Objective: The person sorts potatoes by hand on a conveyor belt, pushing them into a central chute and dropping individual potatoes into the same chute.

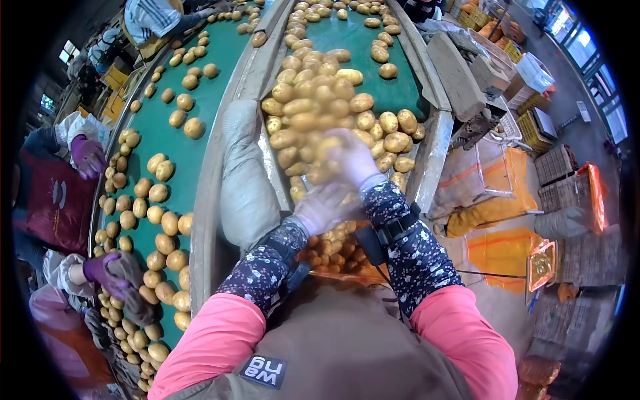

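Many potatoes (303, 107) crowd the lower end of a green conveyor belt (397, 95), those in the middle smeared by motion. My right hand (353, 159), in a pale glove, reaches in among them; its fingers are blurred. Lower and to the left, my left hand (323, 208), also gloved, lies across the chute's mouth near the potatoes. Its fingers are smeared too, and whether either hand grips a potato cannot be made out. Below my hands, more potatoes (333, 250) sit in what looks like an orange mesh bag.
Metal side walls (430, 157) flank the chute, with a grey padded bundle (243, 173) on the left one. A second green belt (220, 87) carries potatoes on the left, where co-workers' purple gloves (110, 273) show. Orange mesh bags (497, 257) and stacked crates (533, 130) stand at right.
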